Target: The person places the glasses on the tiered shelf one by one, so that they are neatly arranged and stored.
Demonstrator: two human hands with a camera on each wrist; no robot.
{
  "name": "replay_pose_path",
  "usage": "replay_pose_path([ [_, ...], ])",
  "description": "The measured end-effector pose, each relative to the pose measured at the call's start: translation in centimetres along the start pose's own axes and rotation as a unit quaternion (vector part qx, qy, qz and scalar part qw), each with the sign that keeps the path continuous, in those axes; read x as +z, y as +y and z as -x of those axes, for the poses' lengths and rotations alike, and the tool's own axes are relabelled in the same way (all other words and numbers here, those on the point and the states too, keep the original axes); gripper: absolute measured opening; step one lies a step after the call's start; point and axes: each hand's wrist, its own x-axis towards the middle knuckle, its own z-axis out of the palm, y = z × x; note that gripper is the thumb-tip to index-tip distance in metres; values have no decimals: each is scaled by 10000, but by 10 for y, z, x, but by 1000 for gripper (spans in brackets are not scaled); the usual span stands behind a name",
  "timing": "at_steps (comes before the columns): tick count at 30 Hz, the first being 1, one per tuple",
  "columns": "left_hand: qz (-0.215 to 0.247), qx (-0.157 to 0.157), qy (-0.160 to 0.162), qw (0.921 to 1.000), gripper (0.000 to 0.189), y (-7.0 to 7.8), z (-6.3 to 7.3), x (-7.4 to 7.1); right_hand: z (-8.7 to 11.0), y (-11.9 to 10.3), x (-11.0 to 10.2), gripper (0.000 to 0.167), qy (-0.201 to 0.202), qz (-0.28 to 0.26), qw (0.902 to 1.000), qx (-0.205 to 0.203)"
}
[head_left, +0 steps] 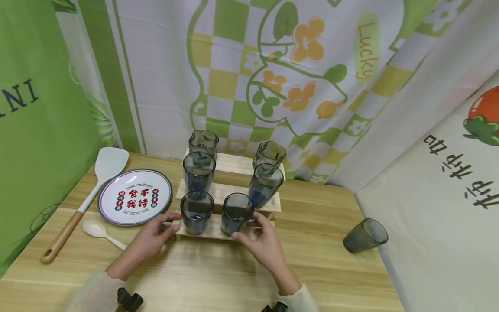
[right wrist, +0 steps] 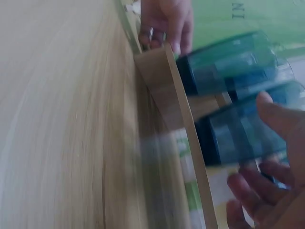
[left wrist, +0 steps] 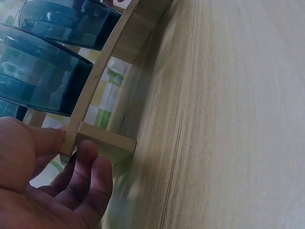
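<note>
A wooden tiered rack [head_left: 218, 193] stands on the table with tinted glasses on its steps. My left hand [head_left: 153, 238] holds the left end of its lowest step, thumb above and fingers under the board [left wrist: 97, 76]. My right hand [head_left: 265, 242] has its thumb and fingers around the front right glass [head_left: 237, 214], which stands upright on that step. Beside it is the front left glass [head_left: 197, 212], which neither hand holds. Behind them are two tall glasses [head_left: 199, 173] on the middle step and two wavy-sided glasses [head_left: 270, 154] on the top step.
Another tinted glass [head_left: 364, 236] is on the table at the right, tilted in view. To the left are a printed plate [head_left: 160, 182], a white spatula [head_left: 87, 199] with a wooden handle and a small pale spoon [head_left: 95, 228]. A patterned curtain [head_left: 163, 86] hangs behind.
</note>
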Motion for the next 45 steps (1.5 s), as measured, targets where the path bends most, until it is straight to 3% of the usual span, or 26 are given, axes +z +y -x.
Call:
replay_pose_path([
  [4,-36,-34,19,10000,37,0,-2,2,5,13,-26,54,-305,-98,9995,-41],
  [8,-72,-39,52,10000,37,0,-2,2,6,27,-72,42,-282,52,9980,-558],
  [11,-76,-39,57,9999,37,1,-2,2,8,38,-113,40,118,288,9962,-812],
  [14,-61,-2,-28,10000,38,0,-2,2,10,44,-153,41,889,627,9913,-737],
  [17,-166,-37,34,9998,39,-1,4,-2,10,50,-184,42,1591,1175,9791,-472],
  [21,-268,-98,304,9991,37,-4,12,-9,6,63,-209,49,2280,1895,9546,-293],
  [25,-109,18,97,9999,38,-6,10,-6,15,76,-232,63,2966,2297,9269,130],
  [27,-63,-9,1,10000,39,-5,7,-3,20,82,-240,72,2913,2334,9256,633],
  [31,-88,-137,50,9999,37,-3,3,0,25,91,-247,85,2358,2363,9334,1317],
  [38,-137,-93,-11,9999,39,0,0,0,25,87,-242,79,2292,2518,9288,1461],
  [41,-131,-93,-13,9999,39,1,0,-1,25,81,-241,79,2044,2375,9350,1663],
  [45,-95,-56,-23,9999,39,3,0,-1,23,78,-241,73,1731,2197,9490,1452],
])
